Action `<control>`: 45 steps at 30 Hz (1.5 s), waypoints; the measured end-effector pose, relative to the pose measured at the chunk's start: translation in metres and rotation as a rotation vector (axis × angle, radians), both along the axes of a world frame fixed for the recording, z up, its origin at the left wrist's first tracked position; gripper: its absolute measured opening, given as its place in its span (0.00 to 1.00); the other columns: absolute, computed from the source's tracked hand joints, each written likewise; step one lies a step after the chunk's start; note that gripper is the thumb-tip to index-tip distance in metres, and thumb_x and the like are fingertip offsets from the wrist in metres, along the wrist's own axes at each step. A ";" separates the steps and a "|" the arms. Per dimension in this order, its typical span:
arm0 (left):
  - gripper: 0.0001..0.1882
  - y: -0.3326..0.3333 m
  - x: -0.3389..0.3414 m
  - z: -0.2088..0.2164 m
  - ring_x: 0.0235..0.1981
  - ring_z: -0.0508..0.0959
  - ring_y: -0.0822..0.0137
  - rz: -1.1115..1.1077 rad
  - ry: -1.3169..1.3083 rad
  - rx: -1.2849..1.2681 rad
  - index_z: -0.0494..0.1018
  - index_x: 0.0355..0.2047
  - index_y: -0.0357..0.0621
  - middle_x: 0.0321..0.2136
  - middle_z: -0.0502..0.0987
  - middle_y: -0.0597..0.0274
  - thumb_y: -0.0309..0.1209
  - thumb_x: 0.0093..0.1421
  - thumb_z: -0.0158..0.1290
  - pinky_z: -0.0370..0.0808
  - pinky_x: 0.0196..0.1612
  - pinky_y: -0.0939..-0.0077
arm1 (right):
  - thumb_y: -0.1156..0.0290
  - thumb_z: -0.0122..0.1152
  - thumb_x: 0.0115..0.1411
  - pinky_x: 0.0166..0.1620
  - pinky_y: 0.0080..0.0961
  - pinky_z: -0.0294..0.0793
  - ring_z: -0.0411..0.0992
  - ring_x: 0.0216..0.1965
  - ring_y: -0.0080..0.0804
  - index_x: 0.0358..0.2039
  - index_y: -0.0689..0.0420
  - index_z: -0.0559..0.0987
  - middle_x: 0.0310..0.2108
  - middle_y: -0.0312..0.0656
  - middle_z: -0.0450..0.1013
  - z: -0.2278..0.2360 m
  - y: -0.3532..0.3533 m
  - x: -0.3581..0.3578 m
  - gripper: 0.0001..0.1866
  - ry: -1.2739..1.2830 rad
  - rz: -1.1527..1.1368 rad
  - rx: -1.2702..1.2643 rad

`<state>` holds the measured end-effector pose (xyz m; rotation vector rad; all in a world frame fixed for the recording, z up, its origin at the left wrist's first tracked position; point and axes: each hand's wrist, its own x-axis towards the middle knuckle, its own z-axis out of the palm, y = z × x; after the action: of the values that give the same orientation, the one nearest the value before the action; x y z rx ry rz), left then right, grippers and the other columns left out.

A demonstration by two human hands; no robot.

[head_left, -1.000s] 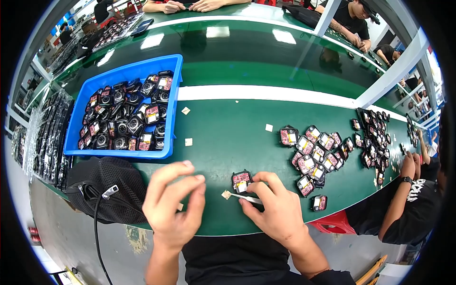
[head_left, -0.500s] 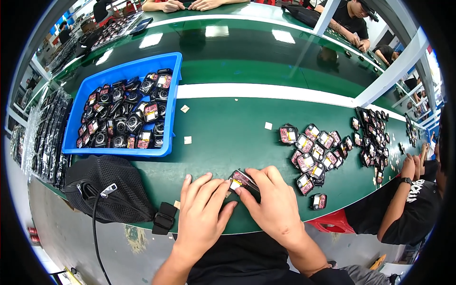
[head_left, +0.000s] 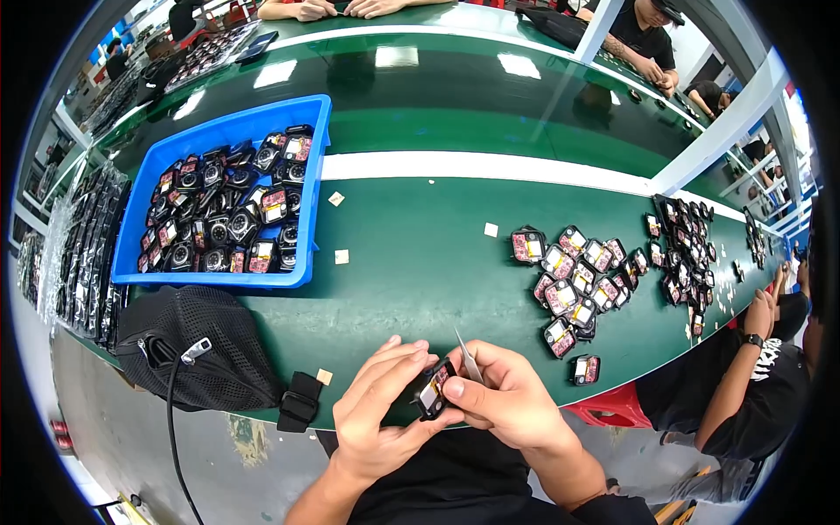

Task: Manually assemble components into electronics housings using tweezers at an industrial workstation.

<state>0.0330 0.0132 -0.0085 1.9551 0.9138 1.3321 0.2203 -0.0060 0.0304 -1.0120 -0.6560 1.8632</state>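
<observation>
Head view shows your left hand (head_left: 372, 420) half-curled, pinching a black watch case (head_left: 435, 388) above the green table's (head_left: 402, 227) near edge. Your right hand (head_left: 516, 398) closes around tweezers (head_left: 470, 360), tip up-left, its thumb on the case. The case tilts, long axis lower-left to upper-right, component side facing you.

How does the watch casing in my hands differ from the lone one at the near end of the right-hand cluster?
The held casing is tilted between the left hand and right hand; the lone casing lies on the green table.
Fingers partly cover the held casing; nothing covers the lone casing.
Both have black rims and reddish insides with a pale patch.
</observation>
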 end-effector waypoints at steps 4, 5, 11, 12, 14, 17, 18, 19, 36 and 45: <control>0.35 -0.005 0.012 -0.004 0.51 0.82 0.48 -0.031 -0.243 -0.066 0.77 0.51 0.31 0.47 0.80 0.44 0.33 0.45 0.77 0.78 0.59 0.52 | 0.69 0.61 0.71 0.35 0.16 0.71 0.69 0.34 0.11 0.48 0.62 0.76 0.35 0.29 0.72 0.000 -0.012 -0.001 0.11 0.009 0.030 0.068; 0.36 -0.006 0.013 -0.006 0.52 0.82 0.48 -0.062 -0.383 -0.133 0.75 0.52 0.30 0.49 0.79 0.43 0.32 0.46 0.77 0.78 0.58 0.54 | 0.68 0.60 0.71 0.35 0.18 0.71 0.69 0.34 0.13 0.50 0.63 0.76 0.36 0.29 0.72 0.003 -0.013 -0.006 0.13 -0.080 -0.008 0.114; 0.38 -0.008 0.009 -0.005 0.53 0.81 0.48 -0.147 -0.837 -0.537 0.69 0.58 0.29 0.52 0.77 0.44 0.29 0.50 0.74 0.80 0.57 0.58 | 0.75 0.69 0.60 0.31 0.22 0.76 0.76 0.29 0.30 0.48 0.65 0.82 0.33 0.45 0.75 -0.003 -0.012 -0.008 0.16 -1.062 -0.111 0.801; 0.37 -0.006 0.010 -0.004 0.53 0.81 0.48 -0.142 -0.871 -0.542 0.69 0.57 0.30 0.52 0.77 0.44 0.29 0.50 0.74 0.80 0.57 0.58 | 0.76 0.71 0.57 0.29 0.24 0.76 0.76 0.26 0.32 0.47 0.65 0.82 0.31 0.44 0.76 -0.008 -0.012 -0.008 0.17 -1.131 -0.182 0.896; 0.36 -0.006 0.011 -0.003 0.54 0.80 0.51 -0.174 -0.904 -0.561 0.70 0.55 0.31 0.52 0.77 0.44 0.29 0.50 0.75 0.80 0.57 0.61 | 0.77 0.76 0.50 0.23 0.26 0.75 0.75 0.21 0.33 0.44 0.63 0.83 0.30 0.41 0.77 -0.016 -0.009 -0.006 0.19 -1.227 -0.324 1.076; 0.36 -0.008 0.004 -0.015 0.56 0.78 0.55 -0.174 -0.768 -0.522 0.70 0.56 0.31 0.53 0.76 0.45 0.29 0.49 0.75 0.78 0.58 0.65 | 0.76 0.77 0.49 0.22 0.24 0.73 0.73 0.20 0.29 0.40 0.62 0.84 0.30 0.40 0.78 -0.022 -0.002 -0.002 0.17 -1.295 -0.369 1.243; 0.37 -0.009 0.003 -0.014 0.57 0.76 0.58 -0.191 -0.778 -0.550 0.70 0.56 0.31 0.55 0.74 0.45 0.27 0.49 0.75 0.77 0.58 0.67 | 0.76 0.77 0.49 0.22 0.24 0.73 0.73 0.20 0.29 0.40 0.62 0.84 0.30 0.40 0.78 -0.021 -0.001 -0.001 0.17 -1.288 -0.366 1.244; 0.37 -0.008 0.003 -0.013 0.57 0.76 0.58 -0.190 -0.779 -0.550 0.70 0.56 0.31 0.55 0.74 0.45 0.27 0.49 0.75 0.77 0.58 0.67 | 0.75 0.77 0.48 0.22 0.23 0.70 0.71 0.19 0.27 0.39 0.61 0.85 0.30 0.39 0.78 -0.017 -0.001 0.001 0.16 -1.351 -0.339 1.279; 0.35 -0.005 0.004 -0.008 0.52 0.78 0.65 -0.253 -0.659 -0.518 0.71 0.57 0.28 0.60 0.67 0.46 0.23 0.50 0.73 0.78 0.55 0.72 | 0.77 0.75 0.51 0.21 0.24 0.68 0.72 0.19 0.30 0.36 0.60 0.85 0.27 0.40 0.78 -0.017 0.000 0.002 0.11 -1.284 -0.340 1.248; 0.33 -0.004 0.005 -0.009 0.54 0.80 0.52 -0.268 -0.707 -0.535 0.72 0.55 0.27 0.60 0.67 0.46 0.24 0.51 0.73 0.80 0.58 0.63 | 0.77 0.73 0.52 0.24 0.26 0.73 0.75 0.22 0.34 0.33 0.62 0.84 0.27 0.43 0.78 -0.016 0.002 0.001 0.08 -1.183 -0.268 1.118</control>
<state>0.0380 0.0091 -0.0174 1.0376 0.5488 1.3057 0.2213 -0.0038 0.0144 -1.1918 -1.8238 0.2725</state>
